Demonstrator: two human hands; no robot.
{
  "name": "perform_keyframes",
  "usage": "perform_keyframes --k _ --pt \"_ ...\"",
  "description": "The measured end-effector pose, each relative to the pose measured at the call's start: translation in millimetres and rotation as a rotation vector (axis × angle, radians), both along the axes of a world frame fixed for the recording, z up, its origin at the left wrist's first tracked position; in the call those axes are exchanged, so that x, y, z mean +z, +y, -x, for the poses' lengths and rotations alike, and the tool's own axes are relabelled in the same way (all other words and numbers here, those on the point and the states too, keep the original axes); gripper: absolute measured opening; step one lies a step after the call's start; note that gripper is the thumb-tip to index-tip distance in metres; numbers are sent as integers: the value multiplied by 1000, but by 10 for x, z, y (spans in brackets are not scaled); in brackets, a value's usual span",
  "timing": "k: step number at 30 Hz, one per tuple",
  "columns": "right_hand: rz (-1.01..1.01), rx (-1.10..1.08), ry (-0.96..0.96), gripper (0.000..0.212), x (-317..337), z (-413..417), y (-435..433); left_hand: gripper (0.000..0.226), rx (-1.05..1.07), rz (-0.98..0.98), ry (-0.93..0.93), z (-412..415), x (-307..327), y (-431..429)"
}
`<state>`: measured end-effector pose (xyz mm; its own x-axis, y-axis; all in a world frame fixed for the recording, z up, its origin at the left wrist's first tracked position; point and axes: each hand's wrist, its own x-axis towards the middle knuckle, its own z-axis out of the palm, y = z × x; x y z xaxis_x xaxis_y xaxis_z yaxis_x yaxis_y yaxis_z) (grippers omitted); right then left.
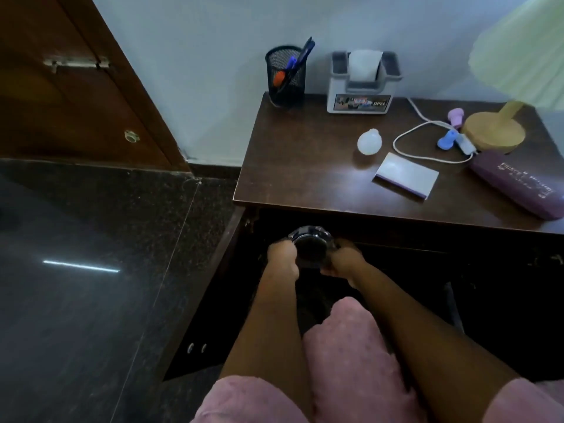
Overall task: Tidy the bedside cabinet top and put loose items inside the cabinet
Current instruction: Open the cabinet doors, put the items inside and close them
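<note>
While both hands meet at the open front of the bedside cabinet (305,166), I record the left hand (282,254) and the right hand (345,261) each clamped on a faceted glass dish (311,242); the left hand's fingers curl round its 9 o'clock side, the right hand's round its 3 o'clock side. The dish sits just below the front edge of the cabinet top, against the dark interior, near the centre of my view; whether it rests on a shelf I cannot tell, the interior being too dark. The cabinet door (207,300) stands swung out toward 7 o'clock.

Items noted on the cabinet top:
- a black mesh pen holder (287,77) at the 11 o'clock corner, with pens (300,56) upright in it
- a grey desk organiser (363,87) just at its 3 o'clock, white paper in the middle slot
- a white bulb-shaped object (369,141) near the middle, and a notepad (406,178) at its 4 o'clock, apart from it
- a white cable (406,138) looping at 3 o'clock of the bulb-shaped object
- a blue piece (447,140) and a purple piece (456,116) beside the cable
- a lamp (494,132) with a wooden base at the 2 o'clock corner, under a pale green shade (518,56)
- a purple case (518,184) lying just at the base's 6 o'clock; its lettering is unreadable

A pink garment (351,346) fills the view at 6 o'clock.
</note>
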<state>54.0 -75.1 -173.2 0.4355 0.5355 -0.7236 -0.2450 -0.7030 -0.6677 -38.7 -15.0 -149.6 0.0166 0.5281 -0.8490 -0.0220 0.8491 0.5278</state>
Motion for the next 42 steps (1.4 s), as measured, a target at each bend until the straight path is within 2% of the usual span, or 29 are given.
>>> perform_keyframes --k 4,11,13,20,26,32,36,39,42 --pt "108 43 -62 31 -189 -169 198 35 3 -4 17 -131 -267 93" --pt "-3 -55 -39 30 -399 -327 499 30 108 -23 -97 -248 -564 220" --pt "-30 -62 -8 28 -434 -348 584 35 154 -43 -158 -238 -627 254" --pt "-84 48 20 40 -528 -321 786 45 165 -128 -267 -251 -653 289" --pt "-114 91 49 36 -551 -321 794 57 160 -116 -291 -238 -625 309" --pt "-172 137 86 29 -451 -307 608 69 -20 -79 -216 -214 -489 288" --pt "-56 267 -67 39 -256 -390 353 72 -113 -89 -135 -149 -314 198" --pt "40 449 -137 52 7 -489 113 72 -349 -72 -50 -71 -111 92" --pt "107 650 -241 46 365 -574 -119 60 -675 -56 78 -33 170 -19"
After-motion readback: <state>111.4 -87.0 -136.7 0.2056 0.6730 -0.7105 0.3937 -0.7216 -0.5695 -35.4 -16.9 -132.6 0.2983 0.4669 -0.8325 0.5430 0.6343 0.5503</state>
